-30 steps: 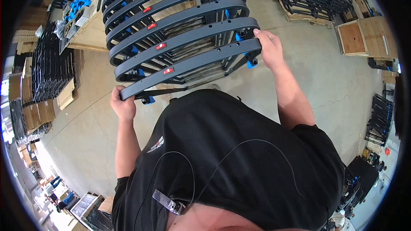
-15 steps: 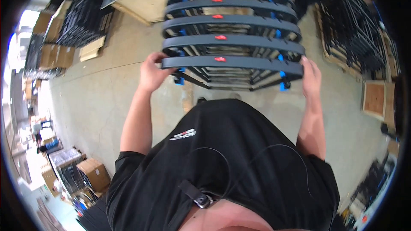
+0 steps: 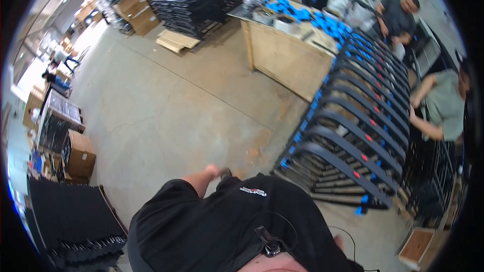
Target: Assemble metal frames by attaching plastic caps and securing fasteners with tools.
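Observation:
A row of several dark grey curved frames stands to my right, each with a red mark on its top bar and blue pieces along the lower sides. My left hand hangs low over the concrete floor, apart from the frames. Motion smears its fingers, and nothing shows held in it. Only a small part of my right hand shows beside my black shirt, near the closest frame but not touching it. My shirt hides the rest of that hand.
A wooden workbench carries blue parts and tape rolls. Beyond the row a co-worker in a green shirt reaches toward the frames; others work behind. Stacked black frames, cartons and a dark stack line the floor's edges.
Both hands have let go of the nearest frame's ends and dropped toward my body. My view has turned left, so the row now lies to my right.

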Demonstrator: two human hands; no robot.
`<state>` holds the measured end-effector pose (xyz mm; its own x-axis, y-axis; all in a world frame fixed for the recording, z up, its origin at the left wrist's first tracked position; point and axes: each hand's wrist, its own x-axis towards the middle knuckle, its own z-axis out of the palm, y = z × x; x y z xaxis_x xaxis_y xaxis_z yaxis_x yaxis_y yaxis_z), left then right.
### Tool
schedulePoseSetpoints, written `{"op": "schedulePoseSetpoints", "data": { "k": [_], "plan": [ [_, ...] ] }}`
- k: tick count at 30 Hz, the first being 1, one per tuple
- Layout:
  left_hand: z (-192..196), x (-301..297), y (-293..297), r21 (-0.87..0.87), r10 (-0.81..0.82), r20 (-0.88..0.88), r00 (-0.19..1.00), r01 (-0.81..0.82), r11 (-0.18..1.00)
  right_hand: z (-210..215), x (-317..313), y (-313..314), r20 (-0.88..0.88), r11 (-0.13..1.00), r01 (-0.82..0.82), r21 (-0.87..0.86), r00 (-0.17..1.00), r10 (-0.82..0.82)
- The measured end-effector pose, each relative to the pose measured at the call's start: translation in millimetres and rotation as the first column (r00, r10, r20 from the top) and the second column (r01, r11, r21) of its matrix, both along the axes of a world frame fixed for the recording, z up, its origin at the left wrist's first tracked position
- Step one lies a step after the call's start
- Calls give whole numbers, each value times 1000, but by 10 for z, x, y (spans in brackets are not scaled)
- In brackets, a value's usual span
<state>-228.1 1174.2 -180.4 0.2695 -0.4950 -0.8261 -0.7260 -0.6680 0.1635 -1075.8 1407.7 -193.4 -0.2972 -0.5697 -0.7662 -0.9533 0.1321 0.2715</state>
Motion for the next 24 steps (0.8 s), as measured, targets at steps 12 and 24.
{"op": "schedulePoseSetpoints", "data": {
  "k": [12, 24],
  "plan": [
    [50, 2899, 489, 43, 40, 64, 997, -42, 998, 445, 4820, -3322, 578, 952, 162, -260, 816, 19],
    [430, 3247, -1187, -176, 282, -132, 950, -302, 937, -405, 6474, -6216, 809, 964, 15, -265, 548, 213]
  ]
}}
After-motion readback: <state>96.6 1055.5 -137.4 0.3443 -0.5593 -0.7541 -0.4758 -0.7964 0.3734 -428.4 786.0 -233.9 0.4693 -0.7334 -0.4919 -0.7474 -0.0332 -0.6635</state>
